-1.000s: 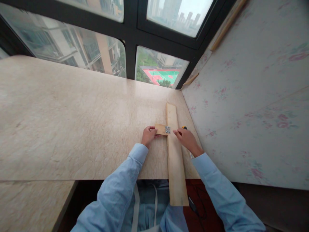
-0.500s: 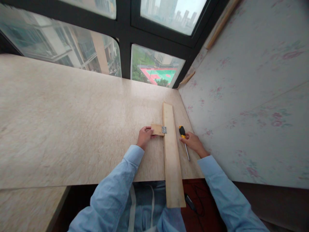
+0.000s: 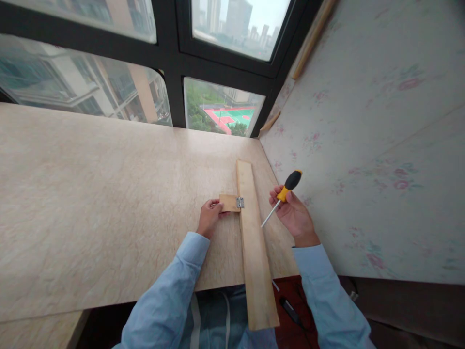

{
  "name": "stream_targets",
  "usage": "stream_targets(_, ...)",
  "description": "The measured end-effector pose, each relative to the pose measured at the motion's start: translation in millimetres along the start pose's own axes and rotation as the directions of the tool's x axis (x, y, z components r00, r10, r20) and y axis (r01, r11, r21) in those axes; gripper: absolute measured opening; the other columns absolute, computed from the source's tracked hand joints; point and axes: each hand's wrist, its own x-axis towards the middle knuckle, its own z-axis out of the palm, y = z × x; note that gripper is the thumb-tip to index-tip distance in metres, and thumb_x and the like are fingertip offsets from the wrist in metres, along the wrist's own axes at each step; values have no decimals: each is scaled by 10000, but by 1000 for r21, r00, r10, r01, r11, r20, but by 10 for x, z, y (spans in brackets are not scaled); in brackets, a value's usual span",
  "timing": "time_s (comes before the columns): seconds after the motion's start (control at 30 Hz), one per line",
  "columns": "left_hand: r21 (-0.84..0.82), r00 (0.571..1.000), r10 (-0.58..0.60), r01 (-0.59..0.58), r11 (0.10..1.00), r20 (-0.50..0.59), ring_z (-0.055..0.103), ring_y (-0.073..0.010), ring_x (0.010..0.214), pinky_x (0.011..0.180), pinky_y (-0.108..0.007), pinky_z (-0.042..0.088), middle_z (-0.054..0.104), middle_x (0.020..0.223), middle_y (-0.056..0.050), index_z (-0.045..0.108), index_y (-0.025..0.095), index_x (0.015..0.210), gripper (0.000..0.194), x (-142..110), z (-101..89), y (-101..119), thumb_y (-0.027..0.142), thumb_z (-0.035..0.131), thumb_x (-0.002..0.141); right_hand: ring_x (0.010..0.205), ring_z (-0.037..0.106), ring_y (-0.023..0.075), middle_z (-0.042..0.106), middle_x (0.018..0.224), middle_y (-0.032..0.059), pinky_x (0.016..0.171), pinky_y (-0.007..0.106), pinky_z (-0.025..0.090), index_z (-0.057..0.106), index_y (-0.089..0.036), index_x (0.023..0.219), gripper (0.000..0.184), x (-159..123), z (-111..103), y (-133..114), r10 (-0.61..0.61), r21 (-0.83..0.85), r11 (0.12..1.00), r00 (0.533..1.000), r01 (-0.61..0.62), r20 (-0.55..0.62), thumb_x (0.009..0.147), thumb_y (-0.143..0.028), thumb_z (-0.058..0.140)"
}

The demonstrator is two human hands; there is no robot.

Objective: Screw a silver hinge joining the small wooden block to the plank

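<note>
A long pale wooden board [image 3: 252, 247] lies on the marble-look table [image 3: 109, 194], its near end hanging over the table's edge. A small wooden block [image 3: 228, 202] sits against the board's left side, joined to it by a small metal hinge [image 3: 240, 202]. My left hand [image 3: 209, 218] rests closed on the block's left end, pressing it down. My right hand [image 3: 294, 213] is raised beside the board and grips a screwdriver [image 3: 281, 196] with a yellow and black handle. Its shaft points down and left toward the board.
A wall with flowered wallpaper [image 3: 363, 145] stands close on the right. Dark-framed windows [image 3: 174, 63] run along the table's far side. A dark tool with a cable [image 3: 288, 305] lies on the red floor below the table's edge.
My right hand left the hinge, reached right to the screwdriver lying on the table, and has now lifted it off the table. My left hand stayed on the block.
</note>
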Motion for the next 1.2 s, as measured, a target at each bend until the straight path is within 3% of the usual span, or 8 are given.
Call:
stream_targets(0.13, 15, 1000, -6, 6, 1000, -8, 688, -156, 717, 710, -333, 607, 697, 825, -67, 617, 119, 841, 113, -2, 1, -2, 57, 678, 769, 1124, 684, 232, 730, 1150, 37, 1005, 468, 538, 614, -277, 1046, 270, -100, 250, -106, -140, -28, 990, 990, 140, -6, 833, -420, 698)
stream_targets(0.3, 17, 1000, 6, -6, 1000, -18, 687, -153, 716, 720, -335, 605, 698, 832, -70, 619, 120, 847, 114, -1, -2, -17, 68, 684, 768, 1064, 699, 224, 753, 1093, 49, 980, 458, 548, 643, -246, 1041, 240, -138, 476, -121, -283, -227, 930, 957, 289, 58, 850, -380, 700)
stream_targets(0.47, 22, 1000, 15, -15, 1000, -13, 686, -153, 723, 684, -309, 602, 703, 854, -79, 619, 118, 853, 90, 10, -6, -34, 71, 657, 786, 1015, 712, 211, 754, 1100, 52, 948, 417, 557, 664, -243, 1052, 238, -90, 589, 20, -250, -313, 906, 957, 284, 146, 872, -398, 674)
stream_targets(0.83, 39, 1000, 11, -10, 999, -11, 690, -163, 757, 693, -304, 603, 712, 874, -87, 627, 120, 873, 82, 13, -14, -47, 84, 640, 801, 996, 715, 215, 757, 1086, 63, 921, 404, 562, 663, -229, 1045, 244, -9, 591, 87, -280, -353, 887, 955, 297, 100, 877, -406, 668)
stream_targets(1.2, 22, 1000, 4, -4, 1000, -15, 689, -167, 741, 650, -303, 599, 706, 858, -85, 625, 106, 862, 75, -4, 11, -18, 65, 624, 799, 1007, 716, 224, 753, 1093, 46, 917, 422, 568, 667, -255, 1068, 242, 17, 574, 140, -285, -328, 887, 944, 325, 164, 869, -390, 686)
